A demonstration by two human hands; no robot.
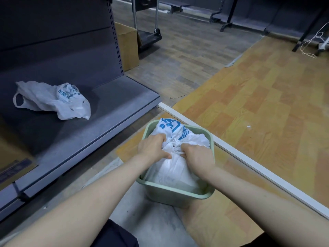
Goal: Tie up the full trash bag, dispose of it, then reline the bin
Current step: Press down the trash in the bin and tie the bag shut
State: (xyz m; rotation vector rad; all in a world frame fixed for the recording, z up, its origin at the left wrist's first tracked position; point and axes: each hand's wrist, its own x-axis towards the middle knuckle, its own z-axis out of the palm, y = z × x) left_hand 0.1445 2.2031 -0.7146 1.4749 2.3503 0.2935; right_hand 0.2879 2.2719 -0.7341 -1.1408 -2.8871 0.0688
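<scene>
Trash bag (175, 166), white with blue print, sits full inside the pale green bin (170, 192) on the floor; left hand (154, 147) and right hand (196, 156) each clutch gathered plastic beside the knot (175, 146); a spare bag (53, 100) lies on the grey shelf (110, 111), well apart.

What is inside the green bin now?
A full white trash bag with blue print sits inside the green bin. The left hand and right hand grip its gathered top. The bag's contents and the bin's bottom are hidden.
</scene>
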